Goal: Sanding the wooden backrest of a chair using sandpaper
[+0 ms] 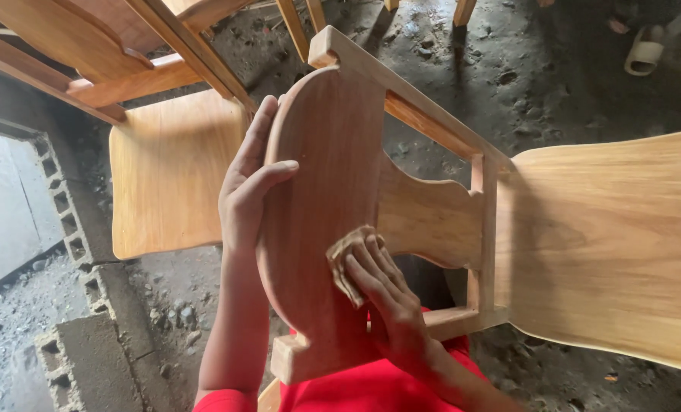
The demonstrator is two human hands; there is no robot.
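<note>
**Sanding the top rail of a wooden chair back**

The wooden chair lies tipped toward the person, its curved top rail nearest the body and its seat stretching away to the right. The right hand presses a folded scrap of sandpaper flat against the lower part of the rail's broad face; the fingers are laid over the paper and pin it to the wood rather than curling round it, so this grip is closed on the sandpaper. Just left of and above that grip, the left hand clasps the rail's far edge, thumb on the face and fingers wrapped behind, holding the chair steady.

By the look of it, the rubbing-down of the rail's face is the step in hand. The next stroke would call for even pressure along the grain, with the left grip firm so the chair does not rock, and care where the rail curves into the side post below the right grip.

Beyond the left grip stands another chair of the same pale wood, over a rough dirt floor with concrete blocks at the lower left.
</note>
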